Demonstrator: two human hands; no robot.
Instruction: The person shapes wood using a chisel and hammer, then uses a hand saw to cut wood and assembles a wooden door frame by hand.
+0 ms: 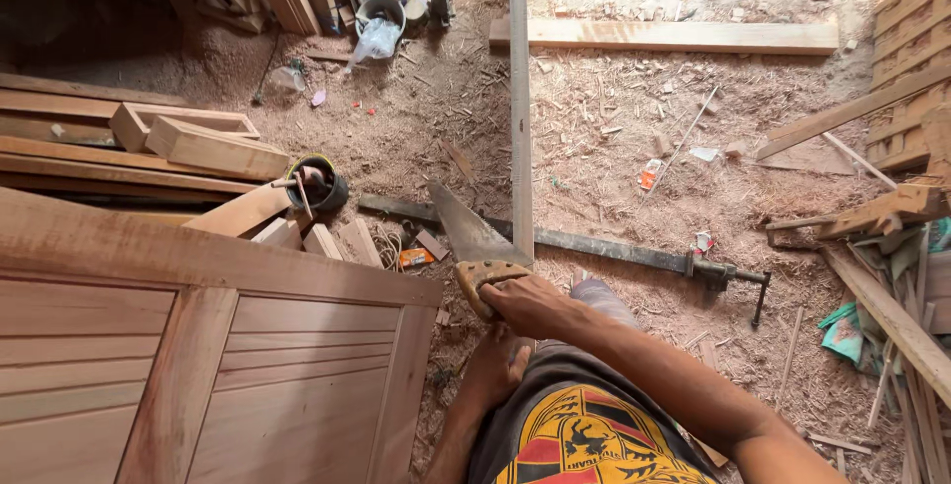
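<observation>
Here, from the head camera, the right hand [530, 306] is clamped on a saw [474, 246] set against a long strip [520, 107]. The left hand [495, 365] rests closed on the knee, holding nothing visible. Long, level strokes would likely cut truest.

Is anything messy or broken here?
Nothing looks broken. The floor is covered in sawdust and wood chips, with small offcuts scattered by the panelled door. The right hand holds a handsaw against a long thin batten.
</observation>
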